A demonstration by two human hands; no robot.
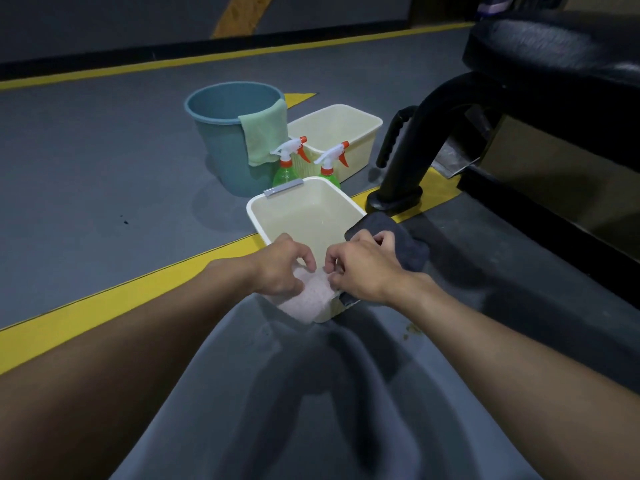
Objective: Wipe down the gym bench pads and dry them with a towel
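A pale pink cloth (308, 301) is gripped by the left hand (282, 268) and right hand (365, 268) over a cream tub (255, 216); a dark towel (407, 244) is draped just beyond the grip.

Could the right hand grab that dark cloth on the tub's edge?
Probably yes. The dark cloth hangs over the tub rim right against the right hand, with nothing between them. But its fingers now pinch the pink cloth, so they'd let go first.

Grey floor (86, 161), upward-sloping yellow stripe (104, 306) across it; second yellow line (173, 63) below far black skirting (104, 60). Blue bucket (214, 150) upright; cream ribbed basket (360, 154) just right of it. Dark specks (124, 221) left of bucket
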